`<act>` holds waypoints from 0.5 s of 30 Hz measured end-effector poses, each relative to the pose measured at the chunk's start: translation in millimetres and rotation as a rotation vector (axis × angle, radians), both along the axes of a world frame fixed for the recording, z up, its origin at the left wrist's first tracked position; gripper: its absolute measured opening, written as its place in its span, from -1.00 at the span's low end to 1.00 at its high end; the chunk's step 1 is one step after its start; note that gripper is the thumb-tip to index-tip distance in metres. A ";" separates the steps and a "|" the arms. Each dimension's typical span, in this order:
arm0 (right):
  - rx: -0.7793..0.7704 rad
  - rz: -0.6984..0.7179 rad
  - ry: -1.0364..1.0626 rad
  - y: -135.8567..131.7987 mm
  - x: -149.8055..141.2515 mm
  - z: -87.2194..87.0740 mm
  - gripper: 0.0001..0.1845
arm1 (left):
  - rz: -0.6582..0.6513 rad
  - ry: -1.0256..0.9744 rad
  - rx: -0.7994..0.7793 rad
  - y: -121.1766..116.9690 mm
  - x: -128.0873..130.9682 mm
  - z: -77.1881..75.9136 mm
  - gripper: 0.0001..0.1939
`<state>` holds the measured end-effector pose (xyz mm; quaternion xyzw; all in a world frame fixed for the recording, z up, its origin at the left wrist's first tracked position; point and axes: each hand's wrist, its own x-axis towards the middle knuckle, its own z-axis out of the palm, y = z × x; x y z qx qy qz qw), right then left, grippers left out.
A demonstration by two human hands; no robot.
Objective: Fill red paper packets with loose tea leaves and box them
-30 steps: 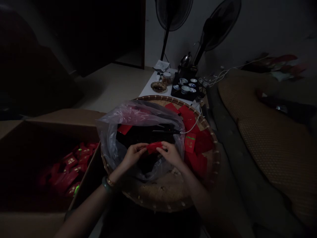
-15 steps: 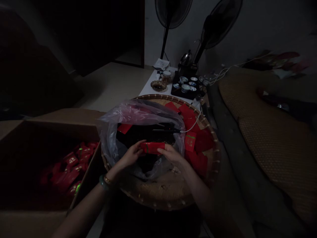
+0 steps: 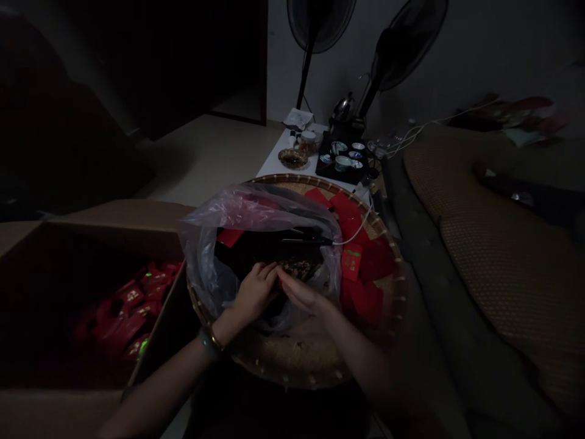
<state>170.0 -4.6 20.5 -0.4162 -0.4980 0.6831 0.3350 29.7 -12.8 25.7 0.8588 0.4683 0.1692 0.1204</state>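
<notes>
My hands had just come together: a moment earlier the packet lay stretched out between them, and now my left hand (image 3: pixel 257 294) and right hand (image 3: pixel 302 295) met at the fingertips, gripping the packet (image 3: pixel 280 284) so closely that only a sliver of red showed. I took that as folding or pressing, with the packet above the open bag (image 3: pixel 200 259). The bag was thin, cloudy, crinkled plastic, and dark, flaky bits (image 3: pixel 299 267) showed inside. Under it sat the round woven tray (image 3: pixel 297 360), its rim bound at intervals, with flat, smooth red envelopes (image 3: pixel 368 302) overlapping on the right.
</notes>
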 end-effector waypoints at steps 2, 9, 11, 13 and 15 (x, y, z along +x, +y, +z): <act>0.014 0.011 -0.014 -2.5 1.5 5.7 -0.38 | 0.018 -0.024 0.012 2.3 -4.4 -4.4 -0.52; -0.001 -0.097 0.018 13.7 43.0 7.4 -0.37 | 0.180 -0.158 -0.034 10.6 -24.3 -13.7 -0.57; 0.096 -0.193 -0.197 23.8 53.8 -7.2 -0.50 | 0.226 -0.200 -0.053 11.4 -27.5 -11.1 -0.55; 0.274 -0.221 -0.516 31.9 58.5 -24.1 -0.62 | 0.256 -0.246 -0.068 11.0 -30.7 -7.8 -0.47; 0.406 -0.170 -0.775 36.4 55.6 -37.9 -0.48 | 0.252 -0.271 -0.079 9.7 -34.4 -5.0 -0.37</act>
